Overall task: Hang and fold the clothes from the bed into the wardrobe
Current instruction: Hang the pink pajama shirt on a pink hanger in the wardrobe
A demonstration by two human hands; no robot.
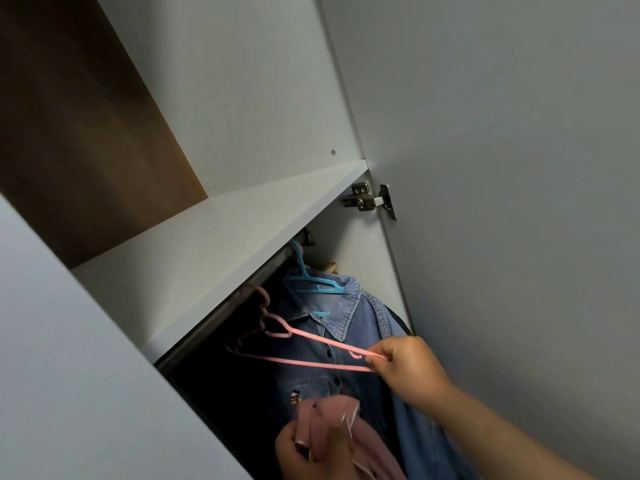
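Observation:
I look up into the open wardrobe (242, 216). My right hand (408, 367) pinches the end of an empty pink hanger (311, 341) whose hook is up by the rail under the shelf. Behind it a denim shirt (349, 327) hangs on a blue hanger (313, 280). At the bottom my left hand (308, 452) grips a bunched pink garment (343, 427) in front of the shirt.
A white shelf (207, 258) runs across above the rail. The open wardrobe door (519, 202) with its metal hinge (369, 200) stands on the right, and a grey panel (86, 375) on the left. More pink hangers (252, 296) hang further left.

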